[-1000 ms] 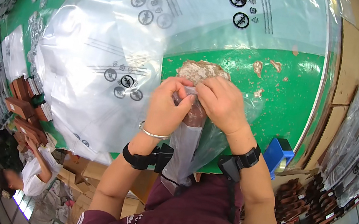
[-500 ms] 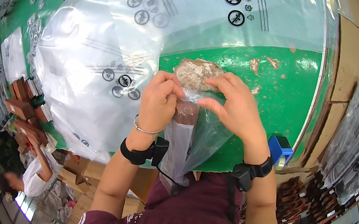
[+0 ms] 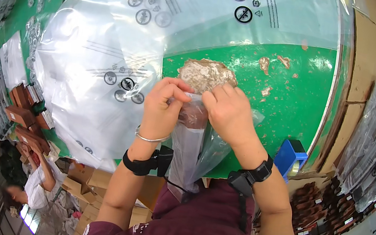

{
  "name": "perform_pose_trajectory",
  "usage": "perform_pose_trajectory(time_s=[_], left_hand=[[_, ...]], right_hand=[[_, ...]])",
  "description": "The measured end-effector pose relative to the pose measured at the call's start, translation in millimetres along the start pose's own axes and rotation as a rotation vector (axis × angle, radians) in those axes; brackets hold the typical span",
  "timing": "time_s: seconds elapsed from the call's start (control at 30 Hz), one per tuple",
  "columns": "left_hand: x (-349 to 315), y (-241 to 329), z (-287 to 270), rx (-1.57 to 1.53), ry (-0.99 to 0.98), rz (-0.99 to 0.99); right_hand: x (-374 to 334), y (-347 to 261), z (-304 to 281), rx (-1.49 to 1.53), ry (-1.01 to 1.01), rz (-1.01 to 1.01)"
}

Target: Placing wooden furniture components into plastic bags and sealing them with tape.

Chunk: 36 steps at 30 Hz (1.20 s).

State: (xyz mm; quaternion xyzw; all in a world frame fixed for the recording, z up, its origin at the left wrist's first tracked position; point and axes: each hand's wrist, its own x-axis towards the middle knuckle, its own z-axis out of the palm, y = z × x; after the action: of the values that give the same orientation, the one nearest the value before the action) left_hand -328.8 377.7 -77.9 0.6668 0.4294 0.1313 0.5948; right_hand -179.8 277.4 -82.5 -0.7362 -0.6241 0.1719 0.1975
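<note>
A clear plastic bag [image 3: 212, 151] lies at the table's near edge, its mouth pointing away from me. Inside it is a long brown wooden-looking piece [image 3: 193, 117] with a white sheet or label [image 3: 185, 147] along it. My left hand [image 3: 164, 105] is closed, pinching the left corner of the bag's mouth. The fingers of my right hand [image 3: 230, 114] are closed on the same mouth at its right side. Just beyond both hands is a bare, worn patch [image 3: 207, 74] in the green tabletop.
Large printed plastic sheets [image 3: 104, 52] cover the left and far part of the green table [image 3: 299, 87]. A blue tape dispenser [image 3: 290, 158] stands at the right edge. Brown pieces [image 3: 22, 113] are stacked at left, near a person in white [image 3: 41, 187]. Wrapped pieces [image 3: 372, 145] lie at right.
My right hand has moved left and inward, and its spread thumb and fingers have closed on the bag's mouth. My left hand keeps its pinch.
</note>
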Motion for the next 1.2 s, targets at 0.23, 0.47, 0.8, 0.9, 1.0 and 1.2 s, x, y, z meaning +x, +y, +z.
perform_pose_trajectory(time_s=[0.23,0.47,0.8,0.9,1.0,1.2], left_hand=[[-21.5,47.7,15.2,0.564,-0.191,0.058],[-37.9,24.1,34.1,0.527,0.019,0.2],[-44.9,14.1,19.4,0.339,0.065,0.241],[-50.2,15.8,10.6,0.227,0.074,0.208],[-55.0,15.9,3.9,0.163,0.074,0.203],[-54.2,13.8,-3.9,0.22,0.102,0.215]], right_hand=[[-7.1,3.2,0.4,0.047,0.024,-0.093],[-9.6,13.4,-26.2,0.023,0.077,0.219],[-48.1,27.6,-42.3,0.199,-0.015,0.397],[-48.5,25.6,-44.2,0.52,0.015,0.508],[-43.1,20.4,-48.9,0.737,-0.049,0.611],[-56.1,12.2,-38.3,0.345,0.059,0.333]])
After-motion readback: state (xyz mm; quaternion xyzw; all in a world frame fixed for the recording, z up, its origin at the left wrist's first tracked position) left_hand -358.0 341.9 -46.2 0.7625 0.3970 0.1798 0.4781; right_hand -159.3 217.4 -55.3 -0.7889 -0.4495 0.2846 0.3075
